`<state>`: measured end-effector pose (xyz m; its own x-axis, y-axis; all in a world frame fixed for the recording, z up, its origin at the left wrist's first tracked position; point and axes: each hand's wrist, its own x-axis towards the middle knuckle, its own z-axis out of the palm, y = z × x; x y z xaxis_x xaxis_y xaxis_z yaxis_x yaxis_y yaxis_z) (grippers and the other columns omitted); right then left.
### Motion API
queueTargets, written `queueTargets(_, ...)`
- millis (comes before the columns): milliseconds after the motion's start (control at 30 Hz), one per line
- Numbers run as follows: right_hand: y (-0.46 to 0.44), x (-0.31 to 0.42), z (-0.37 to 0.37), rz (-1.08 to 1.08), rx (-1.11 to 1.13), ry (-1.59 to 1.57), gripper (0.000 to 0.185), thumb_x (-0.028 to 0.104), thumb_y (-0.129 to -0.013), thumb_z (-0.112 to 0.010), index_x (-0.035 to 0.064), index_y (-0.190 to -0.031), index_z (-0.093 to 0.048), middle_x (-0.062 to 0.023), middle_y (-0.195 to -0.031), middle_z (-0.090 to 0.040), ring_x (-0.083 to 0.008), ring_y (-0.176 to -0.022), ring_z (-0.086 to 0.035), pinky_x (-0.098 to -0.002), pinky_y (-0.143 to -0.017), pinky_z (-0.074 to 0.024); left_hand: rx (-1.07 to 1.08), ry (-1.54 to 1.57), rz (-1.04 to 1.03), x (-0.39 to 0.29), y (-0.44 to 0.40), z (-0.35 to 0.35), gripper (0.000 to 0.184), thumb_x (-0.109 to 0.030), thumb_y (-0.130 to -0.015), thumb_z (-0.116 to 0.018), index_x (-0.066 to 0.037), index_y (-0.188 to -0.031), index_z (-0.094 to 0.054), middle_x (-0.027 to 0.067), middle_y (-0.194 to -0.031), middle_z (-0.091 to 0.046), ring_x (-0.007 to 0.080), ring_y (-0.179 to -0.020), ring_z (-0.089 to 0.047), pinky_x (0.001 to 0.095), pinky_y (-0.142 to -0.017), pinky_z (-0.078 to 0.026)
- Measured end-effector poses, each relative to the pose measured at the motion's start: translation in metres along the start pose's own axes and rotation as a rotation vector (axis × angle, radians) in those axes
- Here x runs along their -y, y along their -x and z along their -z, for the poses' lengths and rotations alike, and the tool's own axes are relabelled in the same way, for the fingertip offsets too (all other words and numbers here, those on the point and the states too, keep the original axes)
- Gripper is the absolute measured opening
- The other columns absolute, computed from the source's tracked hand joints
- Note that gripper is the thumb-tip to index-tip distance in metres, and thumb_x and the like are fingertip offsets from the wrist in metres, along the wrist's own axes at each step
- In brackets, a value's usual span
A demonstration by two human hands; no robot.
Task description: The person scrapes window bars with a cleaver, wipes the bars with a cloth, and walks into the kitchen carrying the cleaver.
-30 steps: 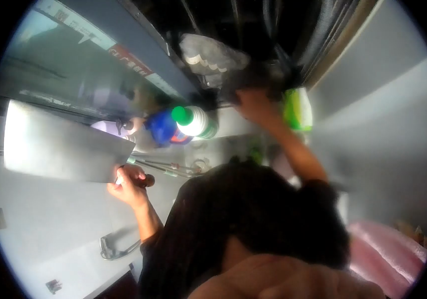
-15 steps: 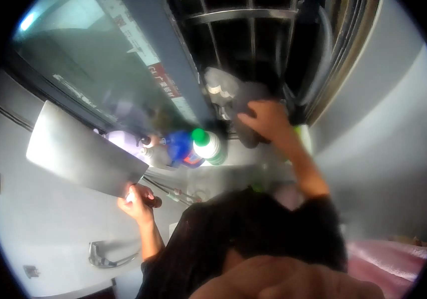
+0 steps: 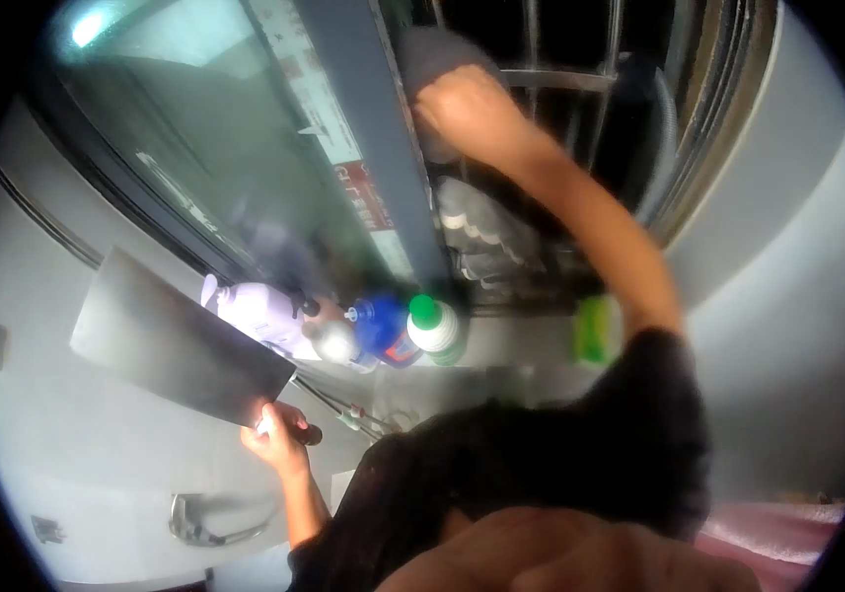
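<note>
My left hand [image 3: 279,436] is wrapped round the dark handle of a large cleaver [image 3: 181,340], whose wide grey blade points up and left. My right hand [image 3: 467,107] is raised at the top, its fingers closed on a dark grey cloth [image 3: 439,57] beside the window frame's edge. The cloth's lower part is partly hidden behind the hand. Below it a lighter grey item with a scalloped edge [image 3: 481,222] lies by the metal bars.
On the sill stand a green-capped bottle [image 3: 434,331], a blue bottle [image 3: 383,326] and a lilac pump bottle [image 3: 259,311]. A green-and-white packet [image 3: 593,331] is at the right. A glass window pane [image 3: 205,128] leans across the upper left. A pink towel [image 3: 772,538] shows at the lower right.
My right hand has moved up and left with the dark cloth, from above the sill to beside the window frame. My left hand still holds the cleaver. The view has shifted.
</note>
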<state>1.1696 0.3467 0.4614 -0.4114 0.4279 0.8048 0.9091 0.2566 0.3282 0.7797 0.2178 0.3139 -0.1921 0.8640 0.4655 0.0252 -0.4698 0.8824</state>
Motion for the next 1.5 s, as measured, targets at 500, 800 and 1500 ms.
queueTargets(500, -0.064, -0.007, -0.014, -0.435, 0.509, -0.231, 0.016, 0.008, -0.075, -0.057, -0.0014, -0.086, -0.064, -0.0217, -0.087, -0.063, -0.0334, -0.084, -0.061, -0.0405, -0.073, -0.0481, 0.023, 0.027, 0.025, -0.010, -0.004, -0.015, 0.019, -0.010, -0.090, -0.044, 0.001, -0.075, -0.044, 0.0062, -0.052, -0.044, 0.0134, -0.041, -0.044, 0.0248, -0.039, -0.037)
queueTargets(800, -0.025, 0.011, -0.001, 0.063, 0.550, 0.320, 0.015, 0.015, -0.073, -0.053, 0.0106, -0.074, -0.067, -0.0081, -0.078, -0.064, -0.0218, -0.076, -0.060, -0.0344, -0.066, -0.0414, 0.050, -0.020, -0.013, -0.013, -0.009, -0.026, 0.014, -0.008, -0.089, -0.046, 0.003, -0.083, -0.047, 0.0071, -0.052, -0.045, 0.0144, -0.040, -0.046, 0.0257, -0.039, -0.039)
queueTargets(1500, 0.039, -0.032, 0.000, -0.170, -0.038, 0.153, 0.007, 0.009, -0.068, -0.057, 0.0076, -0.063, -0.061, -0.0096, -0.062, -0.059, -0.0252, -0.062, -0.058, -0.0354, -0.061, -0.0433, 0.083, 0.007, 0.031, 0.004, -0.020, -0.027, 0.015, -0.008, -0.090, -0.045, 0.003, -0.080, -0.047, 0.0061, -0.052, -0.045, 0.0134, -0.041, -0.045, 0.0249, -0.040, -0.038)
